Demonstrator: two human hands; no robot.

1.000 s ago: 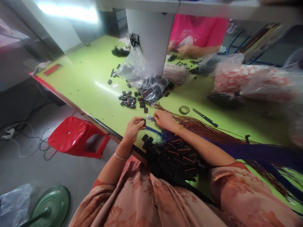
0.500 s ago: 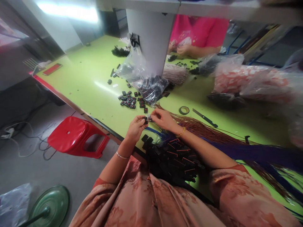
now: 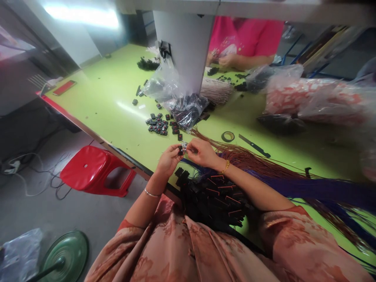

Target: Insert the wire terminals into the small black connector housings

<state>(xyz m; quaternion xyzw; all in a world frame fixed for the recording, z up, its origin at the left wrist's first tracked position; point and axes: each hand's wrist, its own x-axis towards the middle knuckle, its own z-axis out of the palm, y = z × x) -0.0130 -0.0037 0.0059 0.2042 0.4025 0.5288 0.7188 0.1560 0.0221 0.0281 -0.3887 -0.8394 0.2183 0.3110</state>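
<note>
My left hand pinches a small black connector housing between thumb and fingers. Close against it, my right hand is closed in a pinch at the silvery wire ends; whether it grips one wire or several is too small to tell. Brown wires and blue wires stretch away to the right, partly under my right forearm. Beyond my hands lies a loose group of black housings with red parts. Nearer my body is a heap of black pieces with orange-red strips.
A roll of tape and a black-handled blade lie right of my hands. A clear bag of black parts leans by the white post. Across the table sits a person in pink. A red stool stands left.
The black housing in my left hand has turned slightly. Both hands stay together at almost the same place, and the view has shifted a little.
</note>
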